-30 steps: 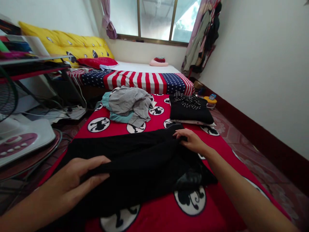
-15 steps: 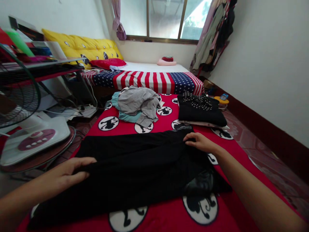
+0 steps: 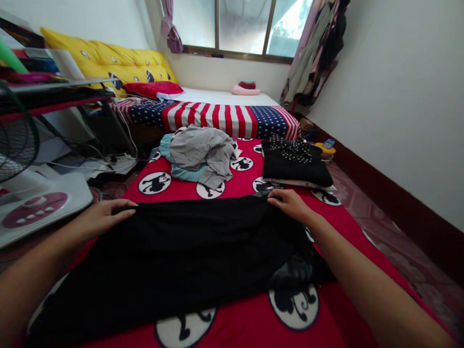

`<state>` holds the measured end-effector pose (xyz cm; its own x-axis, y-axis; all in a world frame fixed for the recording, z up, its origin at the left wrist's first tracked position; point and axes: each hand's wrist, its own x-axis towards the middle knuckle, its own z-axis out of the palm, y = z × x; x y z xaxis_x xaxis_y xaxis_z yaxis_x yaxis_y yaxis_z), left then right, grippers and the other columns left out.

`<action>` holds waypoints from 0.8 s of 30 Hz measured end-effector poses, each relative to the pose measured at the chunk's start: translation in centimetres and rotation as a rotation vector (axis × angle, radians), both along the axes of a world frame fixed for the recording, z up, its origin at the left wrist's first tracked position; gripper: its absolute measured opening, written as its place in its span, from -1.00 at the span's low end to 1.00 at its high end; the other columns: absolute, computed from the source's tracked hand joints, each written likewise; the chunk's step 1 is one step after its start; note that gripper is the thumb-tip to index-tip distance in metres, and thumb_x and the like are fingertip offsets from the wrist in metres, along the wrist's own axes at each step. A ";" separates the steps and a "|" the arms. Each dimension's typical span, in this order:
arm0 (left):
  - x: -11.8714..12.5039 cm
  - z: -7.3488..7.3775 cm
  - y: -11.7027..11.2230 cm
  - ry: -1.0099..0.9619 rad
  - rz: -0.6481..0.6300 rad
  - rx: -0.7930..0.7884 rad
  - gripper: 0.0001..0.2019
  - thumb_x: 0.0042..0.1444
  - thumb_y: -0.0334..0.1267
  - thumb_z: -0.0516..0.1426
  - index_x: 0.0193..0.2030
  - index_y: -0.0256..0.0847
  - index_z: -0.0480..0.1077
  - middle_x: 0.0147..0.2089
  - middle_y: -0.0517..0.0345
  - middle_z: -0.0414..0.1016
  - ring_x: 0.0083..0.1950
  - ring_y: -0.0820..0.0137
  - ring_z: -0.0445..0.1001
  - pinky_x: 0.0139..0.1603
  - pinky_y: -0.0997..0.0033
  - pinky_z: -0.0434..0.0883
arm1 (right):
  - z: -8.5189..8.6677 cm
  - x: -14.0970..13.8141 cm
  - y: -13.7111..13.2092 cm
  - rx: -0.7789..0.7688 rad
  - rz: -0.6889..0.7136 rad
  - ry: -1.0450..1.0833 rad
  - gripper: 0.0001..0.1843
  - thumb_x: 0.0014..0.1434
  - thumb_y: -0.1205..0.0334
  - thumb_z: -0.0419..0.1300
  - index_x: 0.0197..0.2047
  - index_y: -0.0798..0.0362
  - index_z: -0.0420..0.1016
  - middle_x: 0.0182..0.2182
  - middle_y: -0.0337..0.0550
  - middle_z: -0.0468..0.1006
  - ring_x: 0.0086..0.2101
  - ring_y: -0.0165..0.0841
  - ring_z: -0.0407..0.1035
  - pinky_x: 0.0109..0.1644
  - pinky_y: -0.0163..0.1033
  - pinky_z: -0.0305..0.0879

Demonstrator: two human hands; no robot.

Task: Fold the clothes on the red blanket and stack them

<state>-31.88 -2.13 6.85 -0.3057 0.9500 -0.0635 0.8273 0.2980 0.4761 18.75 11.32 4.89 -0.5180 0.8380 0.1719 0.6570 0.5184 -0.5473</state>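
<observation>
A black garment [image 3: 174,256] lies spread across the red cloth with round cat-like prints [image 3: 246,309], a sheer, shiny patch showing near its right end. At the garment's far left corner, my left hand [image 3: 103,215] is closed, thumb and fingers pinching the edge. My right hand [image 3: 292,205] pinches the far edge towards the right end. Between the two hands that edge runs nearly straight. Just beyond it sits a loose heap of grey and teal clothes [image 3: 203,150]. A neat stack of dark folded clothes [image 3: 297,166], with a white-dotted black piece on top, rests to the right.
On the left stand a fan with a white base [image 3: 43,203] and a cluttered desk [image 3: 54,92]. A bed with a striped and starred cover [image 3: 213,118] is at the back under the window. Clothes [image 3: 315,53] hang at the right wall, beside tiled floor [image 3: 358,193].
Both hands have moved away from me, drawing the garment's near layer over to the far edge, so the strip behind it is now covered. The view has shifted slightly to the right.
</observation>
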 end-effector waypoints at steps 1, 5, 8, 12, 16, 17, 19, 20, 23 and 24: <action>-0.3 -0.7 0.4 0.008 -0.018 -0.020 -0.41 -0.09 0.20 0.04 -0.11 -0.22 0.51 -0.21 0.16 0.61 -0.18 0.29 0.53 -0.12 0.41 0.43 | -0.4 -0.2 0.3 0.027 -0.029 -0.025 -0.80 0.17 0.12 0.14 -0.31 0.03 0.53 -0.37 -0.15 0.58 -0.32 -0.28 0.44 -0.23 -0.26 0.26; -0.2 -2.4 0.5 0.202 -0.003 -0.073 -0.50 0.08 0.16 -0.01 -0.05 -0.15 0.46 -0.25 0.25 0.56 -0.18 0.29 0.51 -0.12 0.43 0.38 | -1.9 -1.0 0.5 0.137 -0.133 -0.155 -0.81 0.17 0.10 0.18 -0.31 0.02 0.54 -0.39 -0.15 0.60 -0.37 -0.30 0.42 -0.28 -0.27 0.19; 0.8 -2.4 -0.2 0.377 -0.018 -0.037 -0.51 0.17 0.19 -0.05 -0.02 -0.10 0.42 -0.19 0.28 0.51 -0.13 0.28 0.50 -0.08 0.37 0.40 | -2.5 -1.3 0.5 0.162 -0.196 -0.209 -0.80 0.16 0.07 0.21 -0.31 0.01 0.55 -0.42 -0.17 0.59 -0.39 -0.29 0.42 -0.29 -0.26 0.17; 3.8 -1.5 -1.4 0.579 -0.096 0.273 -0.59 0.26 -0.03 -0.03 0.09 -0.22 0.38 0.14 -0.06 0.39 0.12 0.08 0.38 0.13 0.07 0.34 | -1.9 -2.0 -0.1 0.194 -0.280 -0.145 -0.90 0.13 0.17 0.24 -0.30 0.00 0.51 -0.37 -0.16 0.58 -0.33 -0.26 0.43 -0.25 -0.23 0.23; 9.5 -1.7 -3.1 0.219 -0.407 0.413 -0.68 0.28 -0.05 0.01 0.01 -0.13 0.44 0.11 0.03 0.42 0.15 0.22 0.39 0.23 0.19 0.30 | -0.8 -4.2 -2.5 0.354 -0.222 0.027 -0.90 0.20 0.20 0.19 -0.23 0.02 0.47 -0.25 -0.07 0.55 -0.18 -0.21 0.41 -0.09 -0.17 0.26; 10.9 -2.0 -3.6 0.123 -0.495 0.387 -0.67 0.28 -0.05 0.03 0.07 -0.09 0.42 0.16 0.04 0.40 0.18 0.26 0.37 0.25 0.23 0.30 | -0.7 -4.9 -3.2 0.340 -0.182 0.039 -0.88 0.21 0.17 0.20 -0.20 0.01 0.47 -0.24 -0.07 0.54 -0.18 -0.21 0.41 -0.09 -0.18 0.26; 13.4 -2.9 -4.3 0.046 -0.621 0.317 -0.61 0.27 -0.05 0.05 0.21 -0.01 0.33 0.29 0.07 0.29 0.27 0.25 0.29 0.29 0.21 0.26 | -0.8 -6.0 -4.2 0.268 -0.109 0.008 -0.83 0.19 0.14 0.24 -0.16 -0.01 0.46 -0.20 -0.10 0.52 -0.21 -0.25 0.41 -0.15 -0.22 0.26; 14.3 -3.3 -4.6 0.049 -0.661 0.284 -0.59 0.27 -0.05 0.06 0.23 0.02 0.31 0.32 0.08 0.26 0.30 0.23 0.26 0.31 0.17 0.23 | -1.0 -6.3 -4.4 0.231 -0.083 -0.028 -0.84 0.18 0.17 0.25 -0.17 -0.01 0.46 -0.19 -0.12 0.51 -0.23 -0.27 0.41 -0.19 -0.24 0.25; 15.0 -4.4 -5.1 0.061 -0.689 0.255 -0.67 0.28 -0.08 0.05 0.13 -0.02 0.40 0.25 0.06 0.34 0.28 0.20 0.27 0.29 0.12 0.24 | -1.9 -6.1 -4.1 0.187 -0.070 -0.139 -0.98 0.19 0.27 0.21 -0.30 0.00 0.44 -0.27 -0.17 0.50 -0.28 -0.32 0.40 -0.27 -0.27 0.20; 14.9 -4.6 -5.2 0.048 -0.676 0.260 -0.70 0.29 -0.10 0.04 0.08 -0.04 0.44 0.21 0.05 0.39 0.24 0.22 0.31 0.27 0.14 0.27 | -2.1 -5.8 -3.8 0.200 -0.093 -0.168 -0.94 0.20 0.29 0.18 -0.34 0.01 0.42 -0.30 -0.17 0.50 -0.28 -0.31 0.39 -0.28 -0.27 0.18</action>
<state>-17.01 -7.31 2.27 0.3575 0.9146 0.1890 0.8124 -0.4043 0.4202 12.96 7.55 2.80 -0.4757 0.8413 0.2569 0.7800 0.5384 -0.3189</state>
